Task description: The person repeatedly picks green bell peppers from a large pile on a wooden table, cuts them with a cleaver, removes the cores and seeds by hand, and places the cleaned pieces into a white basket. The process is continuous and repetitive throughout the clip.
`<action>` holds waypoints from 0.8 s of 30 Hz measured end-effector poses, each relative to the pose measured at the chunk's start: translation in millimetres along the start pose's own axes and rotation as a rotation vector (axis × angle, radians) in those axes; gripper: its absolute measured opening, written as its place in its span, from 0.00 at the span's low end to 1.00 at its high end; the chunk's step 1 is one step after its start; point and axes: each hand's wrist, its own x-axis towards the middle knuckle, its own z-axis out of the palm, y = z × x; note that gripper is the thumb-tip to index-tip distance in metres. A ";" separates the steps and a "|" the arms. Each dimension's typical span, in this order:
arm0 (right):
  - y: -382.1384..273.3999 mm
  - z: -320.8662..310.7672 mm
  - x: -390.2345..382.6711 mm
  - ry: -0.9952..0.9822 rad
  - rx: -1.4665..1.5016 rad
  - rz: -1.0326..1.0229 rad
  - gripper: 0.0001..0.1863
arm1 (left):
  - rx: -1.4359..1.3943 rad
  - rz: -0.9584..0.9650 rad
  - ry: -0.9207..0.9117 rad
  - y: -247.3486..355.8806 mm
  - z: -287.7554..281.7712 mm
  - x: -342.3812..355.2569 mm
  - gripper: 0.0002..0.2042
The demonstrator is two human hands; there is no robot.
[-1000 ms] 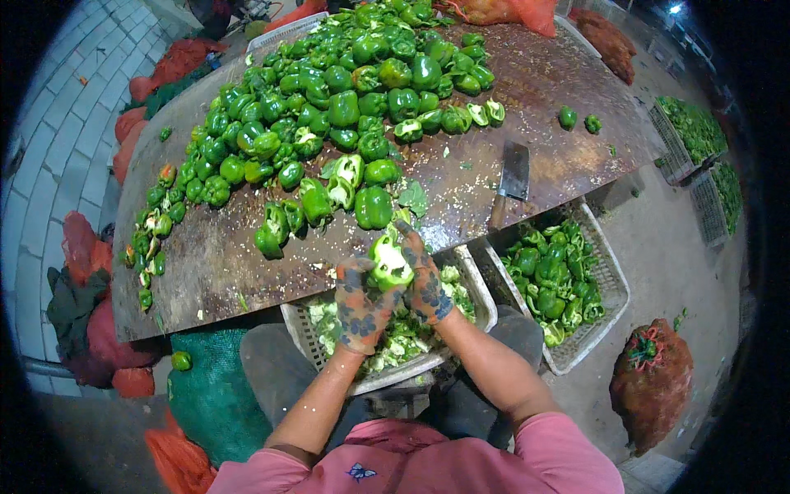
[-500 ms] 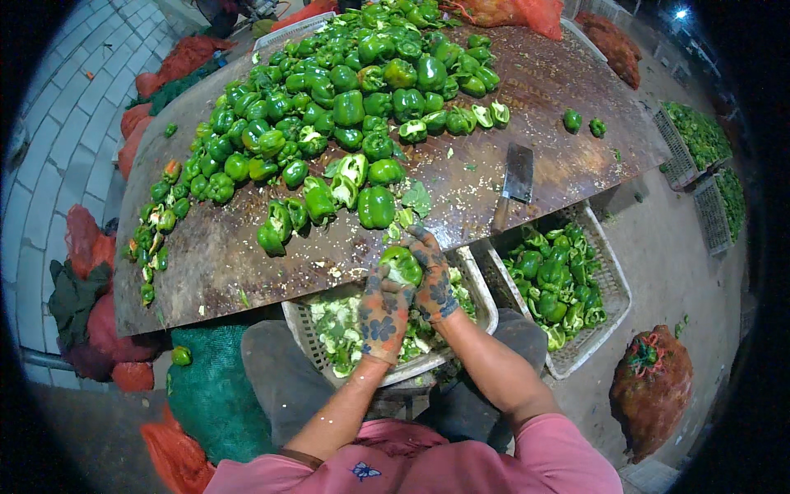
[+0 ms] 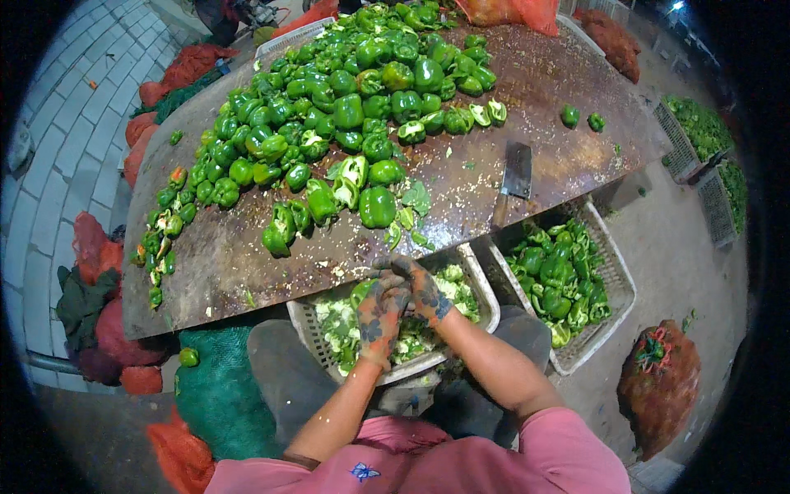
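Both my hands wear orange gloves with dark patches and meet over a white plastic crate (image 3: 491, 317) at the table's near edge. My left hand (image 3: 382, 319) is closed around a green bell pepper (image 3: 360, 292), mostly hidden by the glove. Against it, my right hand (image 3: 420, 290) has its fingers curled over the left fingers; whatever they grip is hidden. Pale cores and green scraps (image 3: 336, 325) lie in the crate below. Just beyond my hands, a whole green pepper (image 3: 378, 207) and a cut-open pepper (image 3: 350, 181) rest on the table.
A big heap of green peppers (image 3: 329, 107) covers the far left of the brown table (image 3: 568, 90). A cleaver (image 3: 516, 177) lies to the right. Another crate (image 3: 623, 309) holds cut peppers. A green mesh sack (image 3: 218, 391) and a red mesh sack (image 3: 661, 391) stand on the floor.
The pepper has shifted left and down from between both hands into my left hand. My right hand has turned and curled its fingers over the left. The view has shifted slightly.
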 end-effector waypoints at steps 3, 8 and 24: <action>24.1 -35.8 15.8 -0.032 0.040 0.070 0.15 | -0.040 -0.194 -0.108 -38.0 -25.0 26.8 0.11; 50.3 -39.6 23.6 0.121 0.021 -0.024 0.16 | -0.727 -0.415 -0.024 -66.6 -45.6 33.1 0.12; -21.3 15.5 1.7 0.207 -0.061 -0.584 0.17 | 0.675 0.037 -0.197 42.3 -21.0 39.9 0.13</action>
